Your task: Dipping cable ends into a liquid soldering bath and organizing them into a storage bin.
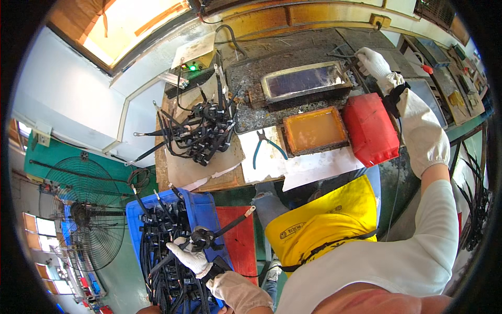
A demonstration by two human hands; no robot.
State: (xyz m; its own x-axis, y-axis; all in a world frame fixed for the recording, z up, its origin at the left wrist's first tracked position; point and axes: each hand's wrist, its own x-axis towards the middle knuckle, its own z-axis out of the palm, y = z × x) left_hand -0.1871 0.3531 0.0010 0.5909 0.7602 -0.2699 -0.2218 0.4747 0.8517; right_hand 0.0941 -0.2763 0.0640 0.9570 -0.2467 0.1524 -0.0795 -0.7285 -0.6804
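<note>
Over the blue crate at the lower left, my left hand (189, 258), in a white glove, is closed on a black cable (203, 239). A bulky black fitting sits along this cable, and its metal lug points up to the right. My right hand (372, 63), also gloved, is at the far right end of the rectangular pot of shiny metal (306, 82). Its fingers are curled around a thin dark tool (341, 54), whose kind I cannot make out. A frame-like tray of amber material (316, 131) sits nearer me, beside a red plastic bin (370, 128).
Black cables with lugs lie piled on the bench's left (209, 125). More fill the blue crate (196, 201). Teal-handled cutters (266, 146) rest on white paper. A small box with a green light (192, 67) stands behind; a large fan (83, 212) is at left.
</note>
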